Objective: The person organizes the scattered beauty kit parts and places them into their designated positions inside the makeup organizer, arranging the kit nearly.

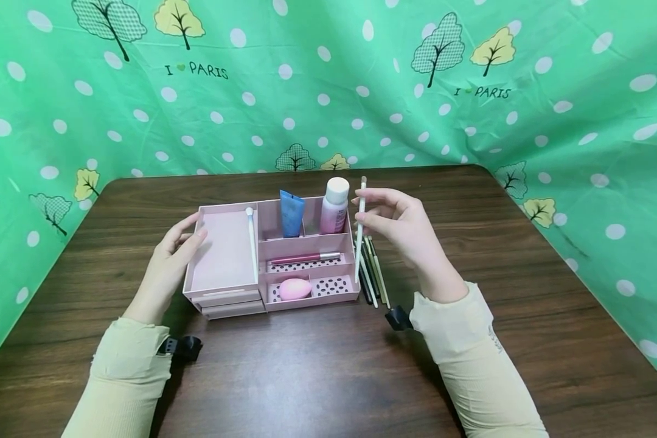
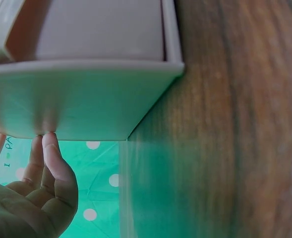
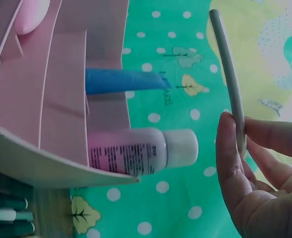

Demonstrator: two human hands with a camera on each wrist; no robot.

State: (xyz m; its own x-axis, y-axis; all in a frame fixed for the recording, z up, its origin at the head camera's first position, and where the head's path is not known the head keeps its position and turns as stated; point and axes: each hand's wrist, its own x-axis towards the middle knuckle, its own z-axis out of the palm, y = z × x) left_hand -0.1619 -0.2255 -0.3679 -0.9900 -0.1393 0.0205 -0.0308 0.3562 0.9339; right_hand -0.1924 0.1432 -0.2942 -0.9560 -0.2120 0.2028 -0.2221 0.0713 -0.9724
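Note:
My right hand (image 1: 402, 222) pinches a slim white makeup brush (image 1: 360, 234) between thumb and fingers, upright beside the right wall of a pink desk organizer (image 1: 221, 249). Its small brownish tip points up. In the right wrist view the brush handle (image 3: 227, 64) extends from the fingertips; the bristle end is mostly hidden. My left hand (image 1: 170, 255) rests at the organizer's left side; the left wrist view shows its extended fingertips (image 2: 50, 141) against the outer wall. Another white brush (image 1: 252, 246) stands in the organizer's left compartment.
Several thin brushes or pencils (image 1: 373, 274) lie right of the organizer. Inside it are a blue tube (image 1: 292, 214), a white-capped pink bottle (image 1: 334, 210), a dark pink tube (image 1: 303, 259) and a pink makeup sponge (image 1: 295, 289). A green curtain (image 1: 306, 79) hangs behind the wooden table (image 1: 306, 371).

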